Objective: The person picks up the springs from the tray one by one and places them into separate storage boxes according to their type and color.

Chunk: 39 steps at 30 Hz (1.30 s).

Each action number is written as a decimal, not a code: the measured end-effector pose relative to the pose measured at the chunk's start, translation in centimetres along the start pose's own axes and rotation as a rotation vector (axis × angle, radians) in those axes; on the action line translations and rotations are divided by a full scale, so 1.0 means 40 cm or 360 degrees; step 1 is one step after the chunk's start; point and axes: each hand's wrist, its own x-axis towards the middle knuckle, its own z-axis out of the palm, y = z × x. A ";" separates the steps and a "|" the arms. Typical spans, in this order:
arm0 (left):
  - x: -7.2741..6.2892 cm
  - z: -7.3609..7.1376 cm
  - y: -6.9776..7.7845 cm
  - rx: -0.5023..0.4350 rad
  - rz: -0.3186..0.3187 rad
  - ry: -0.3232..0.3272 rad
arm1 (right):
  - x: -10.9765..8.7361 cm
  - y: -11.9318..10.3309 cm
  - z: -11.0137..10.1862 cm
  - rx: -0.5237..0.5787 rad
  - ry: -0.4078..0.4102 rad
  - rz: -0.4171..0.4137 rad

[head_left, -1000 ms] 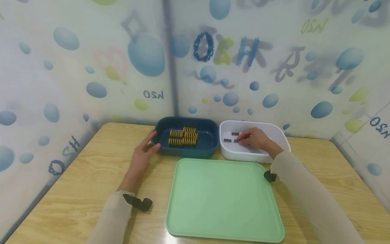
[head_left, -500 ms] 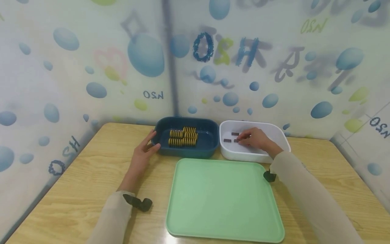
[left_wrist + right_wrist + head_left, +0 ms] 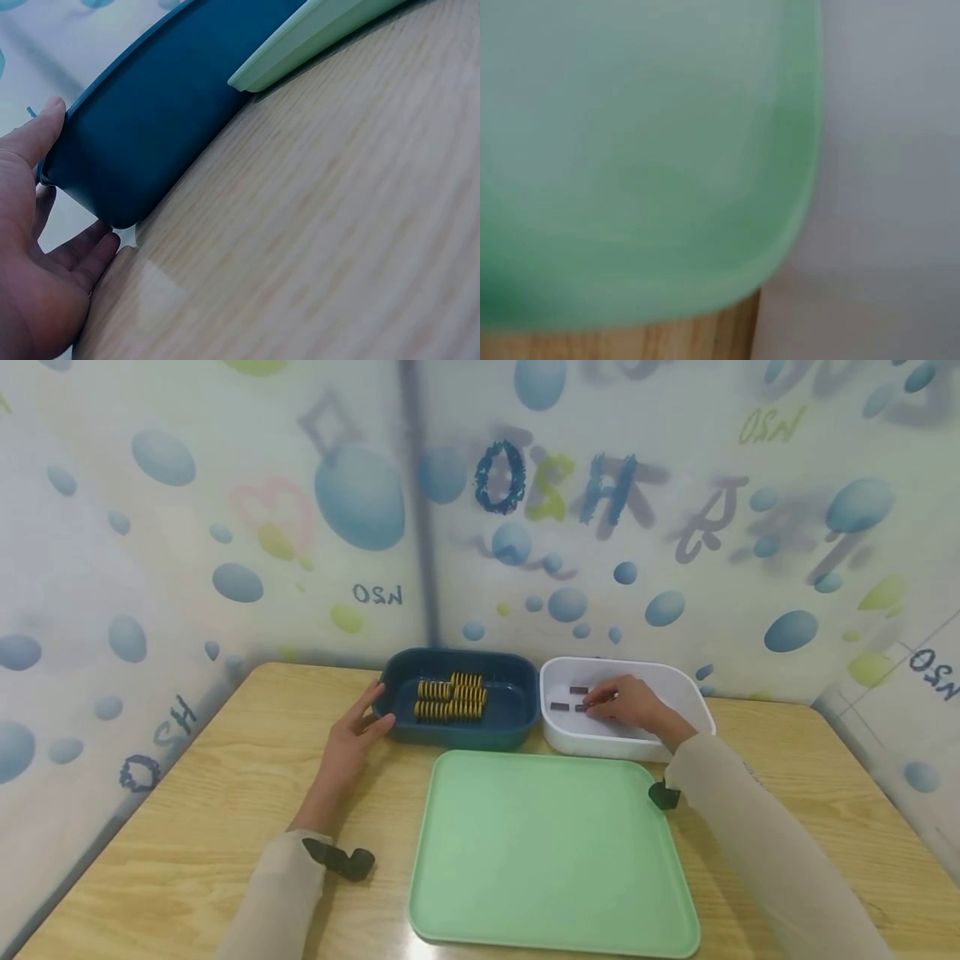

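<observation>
My left hand (image 3: 354, 727) touches the left end of a dark blue bin (image 3: 510, 702), its fingers and thumb spread around the corner; in the left wrist view the thumb (image 3: 51, 120) lies at the rim. Several yellow coil springs (image 3: 450, 697) lie in that bin. Over the white bin (image 3: 678, 681), my right hand (image 3: 626, 700) pinches a small dark spring (image 3: 581, 708) low inside it, partly hidden by the fingertips. Two more small dark springs, one farther back (image 3: 578, 690) and one to the left (image 3: 559, 707), lie there. The right wrist view shows no hand.
A light green tray (image 3: 551, 852) lies in front of both bins on the wooden table (image 3: 187, 827). In the right wrist view the tray's rim (image 3: 802, 180) fills much of the frame. A patterned wall (image 3: 300, 527) stands behind the table.
</observation>
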 end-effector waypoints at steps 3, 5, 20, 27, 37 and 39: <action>-0.001 0.001 -0.001 0.0010 -0.0001 0.0001 | -0.001 0.000 0.001 -0.0005 0.0005 0.0003; 0.004 -0.001 -0.015 0.0021 0.0002 0.0006 | -0.002 -0.001 0.000 -0.0014 0.0002 0.0003; -0.009 0.006 0.021 0.0013 -0.0006 0.0000 | -0.006 -0.006 -0.001 -0.0028 -0.0004 -0.0020; -0.006 0.006 0.017 -0.0008 0.0002 0.0003 | -0.001 -0.005 0.002 -0.0041 -0.0004 0.0012; -0.006 0.005 0.015 0.0029 0.0005 0.0000 | -0.005 -0.002 -0.001 -0.0065 0.0018 -0.0020; -0.007 0.006 0.017 0.0044 0.0004 0.0007 | -0.005 -0.003 -0.002 -0.0068 0.0016 -0.0031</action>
